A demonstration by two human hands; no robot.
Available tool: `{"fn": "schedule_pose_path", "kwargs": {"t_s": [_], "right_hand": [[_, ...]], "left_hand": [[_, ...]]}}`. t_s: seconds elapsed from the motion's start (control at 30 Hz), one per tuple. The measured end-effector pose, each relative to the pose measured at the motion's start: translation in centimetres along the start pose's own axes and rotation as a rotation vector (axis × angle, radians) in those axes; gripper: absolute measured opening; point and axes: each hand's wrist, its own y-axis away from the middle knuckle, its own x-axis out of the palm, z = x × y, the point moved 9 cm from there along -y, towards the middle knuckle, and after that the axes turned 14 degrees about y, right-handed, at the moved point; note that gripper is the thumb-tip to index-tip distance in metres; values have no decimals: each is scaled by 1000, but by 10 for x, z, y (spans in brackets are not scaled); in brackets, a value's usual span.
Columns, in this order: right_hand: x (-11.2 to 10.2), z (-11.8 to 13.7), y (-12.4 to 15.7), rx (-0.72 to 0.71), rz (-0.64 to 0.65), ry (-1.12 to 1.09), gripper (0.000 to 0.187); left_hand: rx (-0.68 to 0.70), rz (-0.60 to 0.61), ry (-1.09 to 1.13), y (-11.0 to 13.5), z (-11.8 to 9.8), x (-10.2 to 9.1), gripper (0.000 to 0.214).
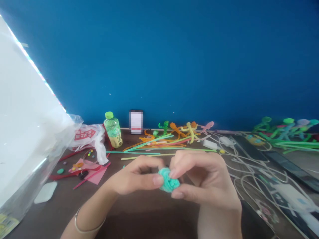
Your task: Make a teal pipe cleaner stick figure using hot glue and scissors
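A small turquoise coil of fuzzy pipe cleaner (168, 181) is held above the table, low in the middle of the head view. My left hand (136, 177) pinches its left side between thumb and fingers. From the right, my right hand (206, 176) grips the same coil, with its index finger on the upper part and its thumb at the lower right edge. The fingers cover some of the coil, and its finer shape is blurred.
Loose pipe cleaners (149, 144) and several pipe-cleaner figures (191, 132) lie behind my hands. A green-capped bottle (113, 131), a phone (136, 122) and plastic bags (86, 136) stand at back left. White cables (245, 169) spread on the right beside a power strip (286, 196).
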Motion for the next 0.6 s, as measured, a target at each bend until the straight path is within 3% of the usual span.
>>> {"fn": "schedule_pose_path", "kwargs": {"t_s": [0.37,0.6], "right_hand": [[2,7,0,-54,-3,20,13],[4,13,1,-109,-14,53,14]], "left_hand": [[-10,12,106,-1,5,2,32],[31,59,46,0,-3,6,31]]}}
